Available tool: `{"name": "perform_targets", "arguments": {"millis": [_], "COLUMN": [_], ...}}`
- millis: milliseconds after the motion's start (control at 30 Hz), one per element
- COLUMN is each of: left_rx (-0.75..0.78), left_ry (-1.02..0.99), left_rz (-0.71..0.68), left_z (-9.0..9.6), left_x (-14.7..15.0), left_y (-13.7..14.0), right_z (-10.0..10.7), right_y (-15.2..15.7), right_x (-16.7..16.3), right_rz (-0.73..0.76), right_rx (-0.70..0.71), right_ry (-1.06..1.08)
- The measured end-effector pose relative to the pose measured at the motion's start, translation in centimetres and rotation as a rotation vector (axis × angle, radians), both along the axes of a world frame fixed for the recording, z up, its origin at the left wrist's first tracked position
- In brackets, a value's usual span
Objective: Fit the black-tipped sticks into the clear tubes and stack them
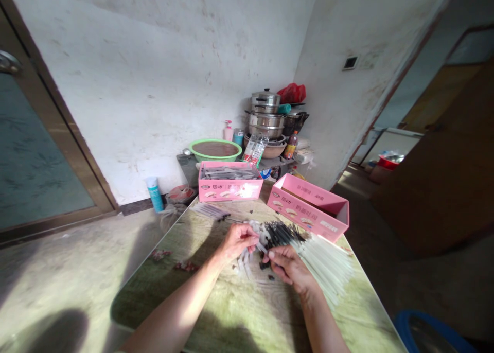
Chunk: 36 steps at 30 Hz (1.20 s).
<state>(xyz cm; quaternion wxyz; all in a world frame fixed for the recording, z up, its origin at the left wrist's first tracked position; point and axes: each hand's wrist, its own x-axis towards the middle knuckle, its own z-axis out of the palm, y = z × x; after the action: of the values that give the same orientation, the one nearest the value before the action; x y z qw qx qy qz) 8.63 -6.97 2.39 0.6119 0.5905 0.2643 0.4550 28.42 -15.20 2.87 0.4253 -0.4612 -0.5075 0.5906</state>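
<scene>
Heap of thin white tubes with black tips point(309, 250) lies on the green patterned table point(239, 312), fanned out, black ends toward the hands, white shafts trailing off past the right hand's far side. Right hand point(287, 265) rests on the near edge of the heap, fingers curled down over the tubes; thumb and forefinger seem pinched on something small and dark, but what exactly cannot be told. Left hand point(237, 240) sits just beside it, fingers bent and closed on a few of the pale pieces at the heap's tip. Loose white tubes and small black bits point(270, 277) scattered on the table directly under and between both hands.

Beyond the right hand, touching the heap's far side: an open pink box point(309, 209), tilted. Beyond the left hand, a second pink box point(229, 180) upright, filled with grey-looking tubes. A small bundle of tubes point(210, 210) lies just before it. Farther back, green basin point(215, 149) and stacked steel pots point(266, 113) against the wall.
</scene>
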Motion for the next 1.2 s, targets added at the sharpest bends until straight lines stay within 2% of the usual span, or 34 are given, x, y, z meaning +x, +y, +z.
{"name": "perform_targets", "arguments": {"millis": [267,467,733,933,1100,1200], "left_rx": [0.023,0.015,0.038,0.006,-0.124,-0.136], "left_ry": [-0.030,-0.046,-0.100,-0.092,-0.123,-0.111], "left_rz": [0.014,0.026,0.064,0.154,0.141,0.129], "left_z": [-0.2,-0.5,0.1,0.4,0.1,-0.3], "left_x": [0.5,0.7,1.3,1.2,1.0,0.7], "left_y": [-0.2,-0.2,-1.0,-0.9,-0.6,-0.3], "right_z": [0.1,-0.1,-0.6,-1.1,-1.0,-0.8], "right_y": [-0.1,0.0,0.2,0.7,0.7,0.6], "right_x": [-0.1,-0.2,-0.4,-1.3,-1.3,-1.3], "right_rz": [-0.008,-0.018,0.024,-0.052,-0.080,-0.093], "right_rx": [-0.065,-0.044,-0.137,-0.035,0.021,0.040], "right_ry": [0.115,0.133,0.320,0.230,0.142,0.079]}}
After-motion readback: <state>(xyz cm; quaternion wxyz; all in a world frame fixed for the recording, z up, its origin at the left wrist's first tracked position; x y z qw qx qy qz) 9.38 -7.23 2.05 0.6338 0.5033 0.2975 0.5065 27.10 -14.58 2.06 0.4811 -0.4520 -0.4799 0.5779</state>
